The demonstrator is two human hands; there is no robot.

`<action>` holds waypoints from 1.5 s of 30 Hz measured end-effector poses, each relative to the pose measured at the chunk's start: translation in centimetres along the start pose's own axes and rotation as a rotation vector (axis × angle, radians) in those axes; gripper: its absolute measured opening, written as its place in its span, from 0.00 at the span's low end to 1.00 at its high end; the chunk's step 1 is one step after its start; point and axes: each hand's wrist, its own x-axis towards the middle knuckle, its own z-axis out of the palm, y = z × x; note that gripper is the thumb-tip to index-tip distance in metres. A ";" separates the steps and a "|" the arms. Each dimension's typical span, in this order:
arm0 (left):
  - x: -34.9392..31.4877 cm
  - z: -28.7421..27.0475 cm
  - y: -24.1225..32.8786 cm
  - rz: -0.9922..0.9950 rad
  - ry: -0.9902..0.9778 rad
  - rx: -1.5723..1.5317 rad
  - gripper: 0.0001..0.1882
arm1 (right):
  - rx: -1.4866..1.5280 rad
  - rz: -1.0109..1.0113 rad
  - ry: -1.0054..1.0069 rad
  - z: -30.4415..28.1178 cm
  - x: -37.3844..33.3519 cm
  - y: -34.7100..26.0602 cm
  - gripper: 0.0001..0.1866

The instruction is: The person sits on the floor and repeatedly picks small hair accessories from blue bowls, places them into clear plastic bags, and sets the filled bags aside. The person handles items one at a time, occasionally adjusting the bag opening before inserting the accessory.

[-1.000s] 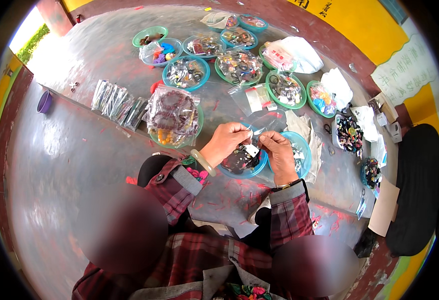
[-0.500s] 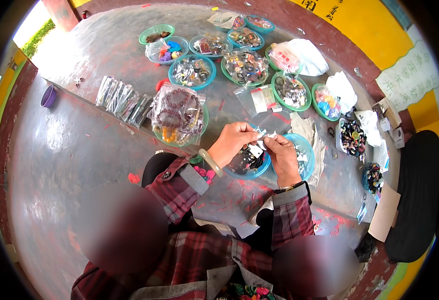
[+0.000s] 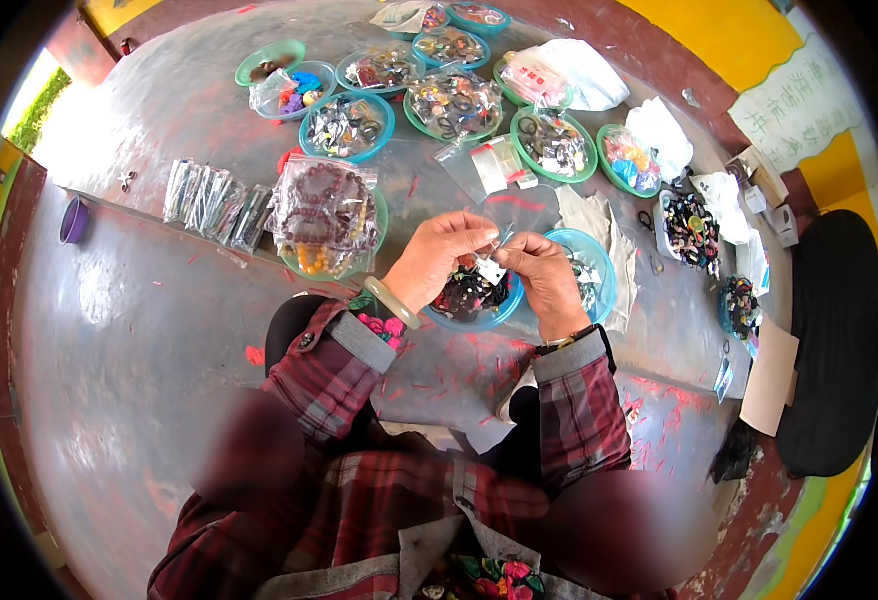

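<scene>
Left hand (image 3: pixel 439 258): fingers curled, fingertips pinched on the near edge of a small clear bag (image 3: pixel 519 212); a pale bangle sits on the wrist.
Right hand (image 3: pixel 547 278): fingers closed, pinching a small white tag (image 3: pixel 492 271) and the bag's lower edge just beside the left fingertips.
Small clear bag: held up between both hands, above a blue bowl (image 3: pixel 479 318); what is inside it is too faint to make out.
Blue bowl: on the tabletop (image 3: pixel 159 330) right under the hands, filled with dark small pieces, mostly covered by the hands.
Second blue bowl (image 3: pixel 599 270): just behind the right hand, half hidden by it.
Bag of brown beads (image 3: pixel 324 210): lying in a green bowl, left of the hands.
Far bowls: contents blur into mixed trinkets.
Lower edge: lap and knees blurred.
</scene>
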 end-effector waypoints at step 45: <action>-0.2 0.1 0.5 0.008 0.031 0.128 0.06 | 0.047 0.001 0.023 -0.2 0.1 -0.1 0.03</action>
